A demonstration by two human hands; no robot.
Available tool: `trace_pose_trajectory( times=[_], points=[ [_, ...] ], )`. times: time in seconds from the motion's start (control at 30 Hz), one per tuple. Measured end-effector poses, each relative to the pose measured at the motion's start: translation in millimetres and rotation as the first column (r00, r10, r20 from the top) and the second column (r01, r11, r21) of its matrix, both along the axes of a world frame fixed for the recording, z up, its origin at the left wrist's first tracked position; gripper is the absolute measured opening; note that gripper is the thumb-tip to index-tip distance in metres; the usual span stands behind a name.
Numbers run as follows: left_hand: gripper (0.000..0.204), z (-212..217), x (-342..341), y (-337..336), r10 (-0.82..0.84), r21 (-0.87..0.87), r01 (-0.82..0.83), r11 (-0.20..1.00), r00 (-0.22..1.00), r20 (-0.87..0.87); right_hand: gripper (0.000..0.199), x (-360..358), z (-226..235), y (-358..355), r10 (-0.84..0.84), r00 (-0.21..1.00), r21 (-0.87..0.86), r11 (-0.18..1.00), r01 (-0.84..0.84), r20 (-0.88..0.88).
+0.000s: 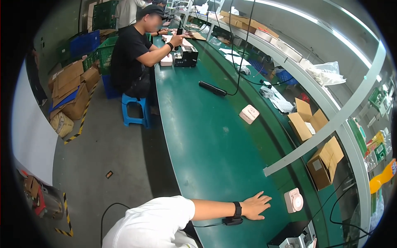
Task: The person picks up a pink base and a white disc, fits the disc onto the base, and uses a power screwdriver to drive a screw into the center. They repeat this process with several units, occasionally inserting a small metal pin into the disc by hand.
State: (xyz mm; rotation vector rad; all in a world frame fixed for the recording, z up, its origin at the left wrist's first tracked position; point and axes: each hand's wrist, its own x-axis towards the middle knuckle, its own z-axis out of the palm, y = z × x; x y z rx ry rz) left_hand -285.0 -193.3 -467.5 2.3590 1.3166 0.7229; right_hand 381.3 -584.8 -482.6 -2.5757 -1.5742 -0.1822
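Observation:
My left hand (255,206) lies palm down on the green worktable (206,161), fingers spread and nothing in them. A black band with a small box and a cable sits on its wrist. Just beyond the fingertips, not touching them, stands a small pale pink box-shaped device (294,200) with a round white dial-like face. A black and silver apparatus (291,236) is partly cut off by the lower edge, near the hand. Farther up the table lies a second pale pink square box (249,114). My right hand is out of the picture.
A black bar-shaped tool (213,88) hangs on a cord over the table. A white metal post (314,142) and open cartons (326,163) line the right side. At the far end a co-worker (138,53) sits on a blue stool (135,110), holding a black tool.

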Motion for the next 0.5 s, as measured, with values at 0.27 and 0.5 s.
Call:
trace_pose_trajectory(
  times=[0.27,0.5],
  points=[
    [0.065,-15.3,1.8,-3.3,0.019,0.050,-0.020,0.999,0.999,0.032,0.070,-200.0,77.3,35.3,0.322,0.931,-0.132,0.929,-0.346,-0.174],
    [0.064,13.7,-3.4,-42.6,-0.025,-0.276,0.071,0.959,0.986,0.165,0.073,-272.8,40.0,36.9,0.461,0.779,0.297,0.884,-0.361,-0.425]
  ],
)
